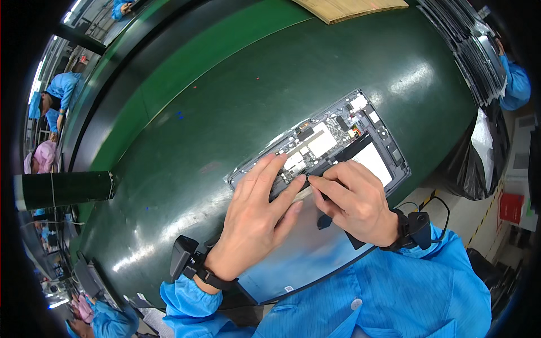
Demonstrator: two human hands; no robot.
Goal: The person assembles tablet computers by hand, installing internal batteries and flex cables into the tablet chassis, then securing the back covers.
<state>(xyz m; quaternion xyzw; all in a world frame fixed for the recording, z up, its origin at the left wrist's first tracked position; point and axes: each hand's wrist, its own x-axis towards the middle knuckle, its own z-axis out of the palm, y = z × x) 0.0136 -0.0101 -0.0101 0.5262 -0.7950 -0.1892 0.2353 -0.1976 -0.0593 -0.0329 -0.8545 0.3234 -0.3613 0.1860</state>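
Note:
An opened tablet (pixel 399 169) lies tilted on the green bench, its circuit board (pixel 340 129) and white-labelled battery (pixel 374 160) exposed. A glossy screen panel (pixel 293 256) lies along its near side, close to my body. My left hand (pixel 253 203) rests over the left part of the housing with its fingers spread and stretched. Its index fingertip presses near the middle of the board's lower edge. Just right of that fingertip, my right hand (pixel 358 197) pinches with thumb and index finger at a small dark spot. What lies in the pinch is too small to make out.
The green bench top (pixel 186 169) stretches left and away. A cardboard sheet (pixel 349 8) lies at the far edge, and a stack of dark thin panels (pixel 465 50) stands far right. A black plastic bag (pixel 468 163) hangs below it. Co-workers (pixel 62 90) in blue are at the left.

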